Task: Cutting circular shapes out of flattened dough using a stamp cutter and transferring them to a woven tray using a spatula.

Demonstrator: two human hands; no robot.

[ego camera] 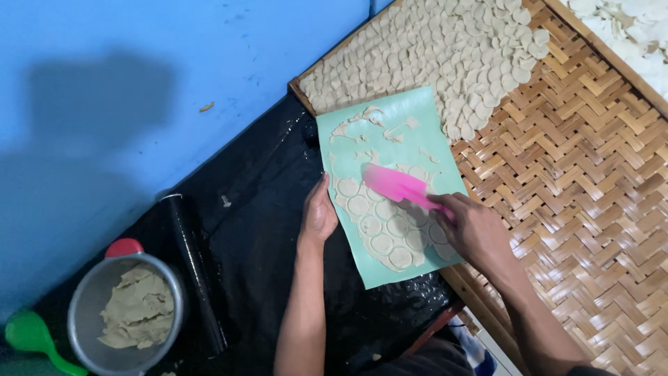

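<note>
A pale green sheet (410, 111) lies half on a woven bamboo tray (591, 160), covered with thin dough cut into round discs (386, 233). My left hand (318, 216) presses flat on the sheet's left edge, fingers together. My right hand (473, 226) grips a pink flat scraper (396, 184), whose blade rests on the cut dough near the sheet's middle. The upper part of the sheet holds only scraps of dough.
Many cut dough discs (431, 49) lie in rows on the tray's far end. A black plastic sheet (264, 230) covers the floor, with a black roller (195, 271) on it. A metal bowl of dough (129, 313) and a green scoop (31, 338) sit lower left. Blue wall behind.
</note>
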